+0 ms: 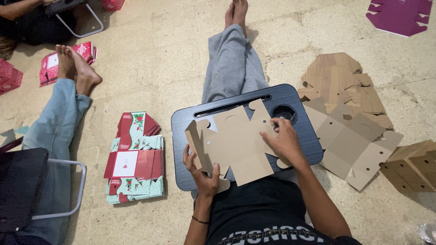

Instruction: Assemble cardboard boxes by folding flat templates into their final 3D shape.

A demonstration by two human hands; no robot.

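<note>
Bare concrete floor [150,54] surrounds a black lap tray [313,140] across the person's legs. On it lies a flat brown cardboard cutout [240,149], light, thin and easily creased. Left hand [202,174] pinches its folded left flap; right hand [284,140] presses flat, fingers spread, on the right panel. Edges and fold lines look the safest holds.

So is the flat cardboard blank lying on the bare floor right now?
No, the die-cut cardboard blank rests on the dark lap tray, with the left hand gripping its folded edge and the right hand pressing on top.
</note>
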